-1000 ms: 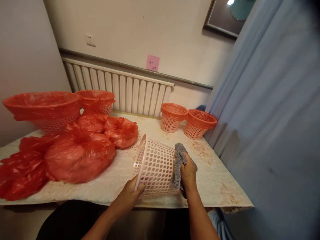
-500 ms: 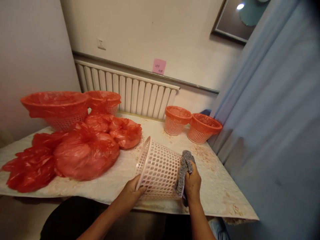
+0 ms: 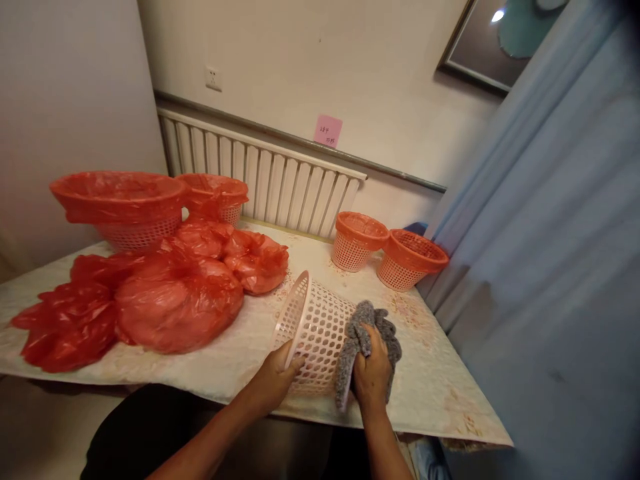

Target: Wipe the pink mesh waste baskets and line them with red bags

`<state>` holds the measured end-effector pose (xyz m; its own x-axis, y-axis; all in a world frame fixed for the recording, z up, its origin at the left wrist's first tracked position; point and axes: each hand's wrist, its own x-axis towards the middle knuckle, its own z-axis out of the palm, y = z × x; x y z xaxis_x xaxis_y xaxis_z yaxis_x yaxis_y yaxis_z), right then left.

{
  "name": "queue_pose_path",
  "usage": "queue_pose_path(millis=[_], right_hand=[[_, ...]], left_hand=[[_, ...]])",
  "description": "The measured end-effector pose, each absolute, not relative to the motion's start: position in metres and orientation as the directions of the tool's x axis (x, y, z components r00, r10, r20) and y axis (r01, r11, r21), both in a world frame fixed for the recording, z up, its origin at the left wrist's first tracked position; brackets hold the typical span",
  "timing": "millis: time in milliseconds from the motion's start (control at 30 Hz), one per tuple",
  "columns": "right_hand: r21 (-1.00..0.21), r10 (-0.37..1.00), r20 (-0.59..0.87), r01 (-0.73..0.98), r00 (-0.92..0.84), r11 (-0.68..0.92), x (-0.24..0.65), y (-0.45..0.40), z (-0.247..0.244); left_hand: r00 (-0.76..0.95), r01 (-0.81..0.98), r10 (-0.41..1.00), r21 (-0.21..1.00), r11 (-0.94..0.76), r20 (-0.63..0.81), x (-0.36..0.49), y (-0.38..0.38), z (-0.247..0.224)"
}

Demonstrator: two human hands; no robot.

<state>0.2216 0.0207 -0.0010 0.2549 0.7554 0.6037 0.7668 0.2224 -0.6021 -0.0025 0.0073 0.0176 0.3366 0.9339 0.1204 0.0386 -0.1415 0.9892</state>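
Note:
A pale pink perforated plastic basket (image 3: 325,330) lies tilted on its side above the table's near edge, its open rim toward the left. My left hand (image 3: 277,380) is closed on the rim, thumb outside. A grey fluffy cloth (image 3: 357,333) is bunched in my right hand (image 3: 373,370), which presses it against the outside of the basket near its base. Part of the cloth hangs down beside the basket wall, and more of it bulges out to the right of my fingers.
Red plastic bags (image 3: 180,300) lie on the left of the cloth-covered table (image 3: 440,380). Behind them stand two baskets lined with red bags (image 3: 120,200). Two more red-lined baskets (image 3: 360,233) stand at the back right, near a blue curtain (image 3: 540,233). A radiator (image 3: 265,173) is behind.
My right hand and the cloth have shifted a little left over the basket, and the cloth now spreads wider. The view has turned slightly. My left hand still holds the rim.

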Motion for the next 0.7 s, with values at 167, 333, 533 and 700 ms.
queue_pose_path(millis=[167, 333, 533, 700], right_hand=[[-0.548, 0.75, 0.66, 0.713, 0.047, 0.438, 0.16, 0.007, 0.013], [-0.497, 0.71, 0.701, 0.667, -0.069, 0.555, 0.126, 0.013, 0.034], [-0.561, 0.792, 0.61, 0.684, -0.039, 0.466, 0.148, 0.044, 0.052], [-0.644, 0.867, 0.481, 0.724, 0.132, 0.246, 0.2, 0.061, 0.049]], left_hand=[[0.333, -0.032, 0.923, 0.981, -0.192, 0.191, 0.0, 0.004, 0.013], [0.348, -0.08, 0.913, 0.977, -0.199, 0.215, -0.001, -0.001, 0.013], [0.292, 0.013, 0.926, 0.968, -0.252, 0.237, -0.001, 0.002, 0.014], [0.261, 0.124, 0.948, 0.968, -0.22, 0.182, -0.001, 0.002, 0.012]])
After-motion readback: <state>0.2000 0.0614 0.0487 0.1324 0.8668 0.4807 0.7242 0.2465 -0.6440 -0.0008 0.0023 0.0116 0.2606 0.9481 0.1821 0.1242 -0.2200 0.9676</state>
